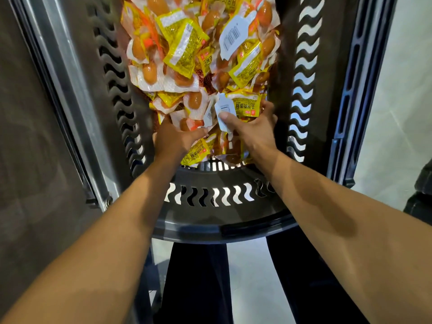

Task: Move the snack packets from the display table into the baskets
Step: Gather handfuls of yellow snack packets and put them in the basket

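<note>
L hand [177, 139] & R hand [253, 133] in basket [222, 220], fingers [266, 107] of both curled round snack packets [187, 50].

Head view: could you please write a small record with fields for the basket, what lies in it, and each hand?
container: dark plastic basket, wavy slots in its walls
contents: heap of yellow snack packets, some showing a white side with barcode
left hand: inside the basket, thumb over near packets, fingers buried among them
right hand: inside the basket, thumb pressing a white-backed packet, fingers curled round a bunch
display table: not in view
</note>
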